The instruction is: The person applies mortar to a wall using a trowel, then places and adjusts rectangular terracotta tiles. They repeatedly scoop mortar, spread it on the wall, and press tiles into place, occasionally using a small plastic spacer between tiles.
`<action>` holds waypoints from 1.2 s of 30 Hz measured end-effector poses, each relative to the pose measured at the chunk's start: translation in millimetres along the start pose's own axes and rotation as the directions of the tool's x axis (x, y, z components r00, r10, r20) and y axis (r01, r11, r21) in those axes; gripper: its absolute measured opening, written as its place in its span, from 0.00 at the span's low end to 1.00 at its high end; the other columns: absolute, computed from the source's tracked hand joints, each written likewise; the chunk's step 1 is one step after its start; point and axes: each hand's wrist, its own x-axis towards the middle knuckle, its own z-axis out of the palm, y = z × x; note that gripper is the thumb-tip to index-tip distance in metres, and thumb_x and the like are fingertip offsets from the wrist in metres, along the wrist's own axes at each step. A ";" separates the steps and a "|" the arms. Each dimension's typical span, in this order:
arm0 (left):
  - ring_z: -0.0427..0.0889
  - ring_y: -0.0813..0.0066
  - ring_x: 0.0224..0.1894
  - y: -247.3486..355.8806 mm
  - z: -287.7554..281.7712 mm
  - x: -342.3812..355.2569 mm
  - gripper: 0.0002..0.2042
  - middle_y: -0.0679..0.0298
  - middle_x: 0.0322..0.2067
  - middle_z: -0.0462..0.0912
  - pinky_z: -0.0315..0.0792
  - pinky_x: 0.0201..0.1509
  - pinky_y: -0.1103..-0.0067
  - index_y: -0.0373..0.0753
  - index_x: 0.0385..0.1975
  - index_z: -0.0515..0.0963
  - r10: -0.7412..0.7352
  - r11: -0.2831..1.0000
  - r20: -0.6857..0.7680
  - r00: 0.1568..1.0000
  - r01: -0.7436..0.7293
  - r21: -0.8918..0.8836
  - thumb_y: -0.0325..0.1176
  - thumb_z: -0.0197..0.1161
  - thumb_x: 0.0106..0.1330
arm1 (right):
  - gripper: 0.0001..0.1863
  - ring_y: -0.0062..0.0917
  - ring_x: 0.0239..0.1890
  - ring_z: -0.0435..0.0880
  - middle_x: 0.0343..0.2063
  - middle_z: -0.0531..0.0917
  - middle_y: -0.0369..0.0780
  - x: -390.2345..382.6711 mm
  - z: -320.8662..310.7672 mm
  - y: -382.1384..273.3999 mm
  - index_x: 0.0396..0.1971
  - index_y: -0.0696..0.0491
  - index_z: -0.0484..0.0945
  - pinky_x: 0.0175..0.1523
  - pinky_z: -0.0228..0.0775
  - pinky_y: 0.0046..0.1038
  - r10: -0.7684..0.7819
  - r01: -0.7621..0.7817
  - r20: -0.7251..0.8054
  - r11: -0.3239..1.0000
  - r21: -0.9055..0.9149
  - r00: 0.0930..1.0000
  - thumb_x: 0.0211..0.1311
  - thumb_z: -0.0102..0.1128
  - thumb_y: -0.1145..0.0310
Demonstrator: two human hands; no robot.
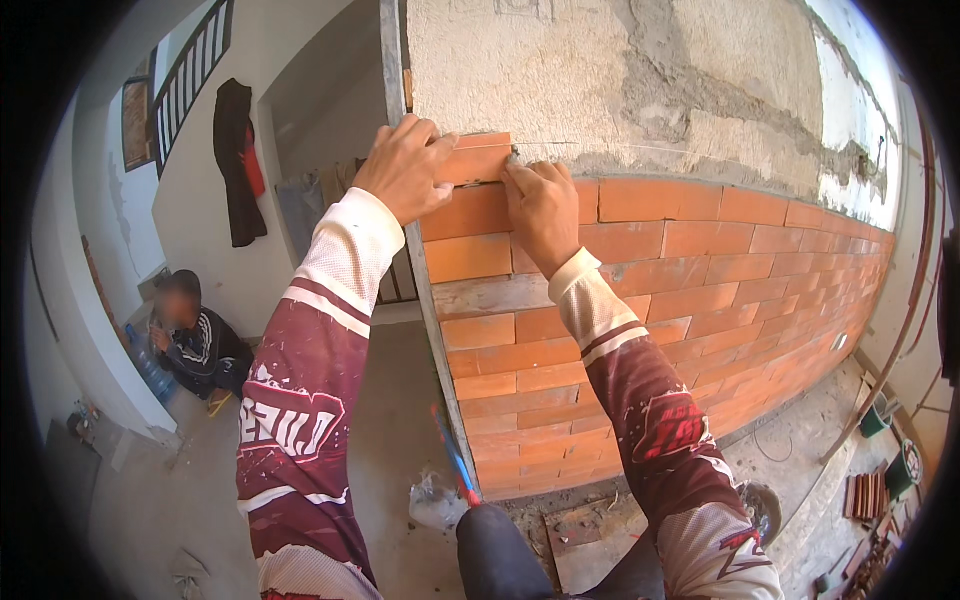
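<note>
My left hand grips an orange brick tile from its left end, at the wall corner above the top row of laid tiles. My right hand is closed beside the tile's right end, thumb and finger pinched at a small dark bit where a thin string runs along the wall; what it pinches is hard to make out. Rough plaster covers the wall above the tile courses. A narrow grey edge strip runs down the corner on the left.
A person sits low at the left beside water bottles; a dark jacket hangs behind. My knee shows below, near a plastic bag. Stacked tiles, buckets and a leaning pole are at lower right.
</note>
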 end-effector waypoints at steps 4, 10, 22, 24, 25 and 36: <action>0.75 0.66 0.49 -2.2 1.2 -2.3 0.25 0.62 0.41 0.77 0.68 0.50 0.70 0.38 0.49 0.80 0.005 1.000 -0.014 1.000 -0.005 -0.005 0.34 0.71 0.46 | 0.05 0.40 0.31 0.76 0.24 0.80 0.44 -0.6 -0.9 -2.9 0.31 0.56 0.84 0.39 0.70 0.37 0.004 -0.003 0.035 1.000 -0.013 0.999 0.58 0.61 0.73; 0.75 0.63 0.49 -5.8 1.4 0.4 0.24 0.60 0.43 0.79 0.69 0.51 0.69 0.37 0.48 0.80 0.016 0.995 -0.045 0.999 -0.020 -0.094 0.32 0.70 0.47 | 0.10 0.39 0.35 0.75 0.28 0.79 0.43 -1.2 -3.7 6.9 0.38 0.57 0.82 0.43 0.69 0.36 -0.036 0.037 0.104 0.999 -0.005 0.994 0.57 0.55 0.76; 0.75 0.58 0.53 -18.9 -12.2 -21.6 0.16 0.57 0.45 0.80 0.72 0.58 0.70 0.34 0.45 0.80 -0.049 0.976 -0.165 0.985 0.013 -0.217 0.19 0.60 0.56 | 0.09 0.35 0.39 0.75 0.32 0.79 0.38 -8.1 -16.1 5.1 0.38 0.52 0.83 0.46 0.67 0.34 -0.004 0.005 0.068 1.000 -0.009 0.998 0.57 0.59 0.71; 0.74 0.59 0.54 -20.2 -12.5 -25.0 0.17 0.58 0.46 0.80 0.71 0.59 0.69 0.34 0.46 0.80 -0.052 0.981 -0.126 0.991 0.027 -0.192 0.22 0.64 0.55 | 0.08 0.33 0.38 0.75 0.31 0.79 0.36 -8.7 -14.9 -3.0 0.36 0.50 0.83 0.45 0.66 0.34 -0.020 0.021 0.080 1.000 -0.010 0.997 0.57 0.61 0.69; 0.74 0.59 0.55 -19.3 -13.2 -25.9 0.18 0.58 0.47 0.80 0.70 0.60 0.69 0.35 0.47 0.79 -0.055 0.983 -0.111 0.992 0.035 -0.178 0.24 0.66 0.54 | 0.07 0.32 0.38 0.75 0.30 0.79 0.35 -9.7 -12.8 -6.9 0.35 0.49 0.84 0.45 0.65 0.33 -0.027 0.028 0.086 1.000 -0.010 0.996 0.56 0.62 0.68; 0.71 0.65 0.56 -7.5 -9.1 -15.1 0.30 0.63 0.48 0.79 0.68 0.60 0.69 0.37 0.52 0.77 -0.096 0.995 -0.009 0.995 0.095 -0.005 0.35 0.76 0.45 | 0.09 0.31 0.39 0.75 0.33 0.80 0.35 -17.2 8.7 -12.0 0.37 0.49 0.84 0.46 0.63 0.35 0.034 -0.039 -0.067 0.996 -0.080 0.997 0.57 0.64 0.65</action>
